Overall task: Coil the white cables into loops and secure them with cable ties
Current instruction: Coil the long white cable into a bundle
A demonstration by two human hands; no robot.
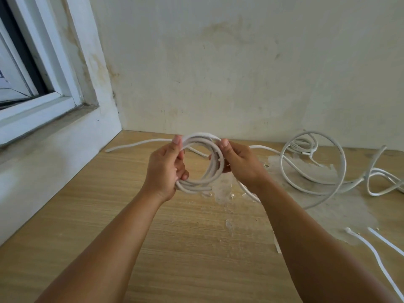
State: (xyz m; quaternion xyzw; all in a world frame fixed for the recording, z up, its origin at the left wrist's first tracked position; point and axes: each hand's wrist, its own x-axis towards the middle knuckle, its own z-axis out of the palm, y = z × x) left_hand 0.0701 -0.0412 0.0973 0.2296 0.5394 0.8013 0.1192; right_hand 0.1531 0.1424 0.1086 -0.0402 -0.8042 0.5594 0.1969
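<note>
Both hands hold a round coil of white plastic-sheathed cable up over the pale wood-grain worktop: the left hand grips its nine o'clock side, the right hand pinches its three o'clock side. No tie shows around it yet, as far as I can tell. Out at three o'clock a loose tangle of white cable sprawls uncoiled, and two thin white cable ties lie at four o'clock. I'd say one loop formed, binding and the rest remaining.
</note>
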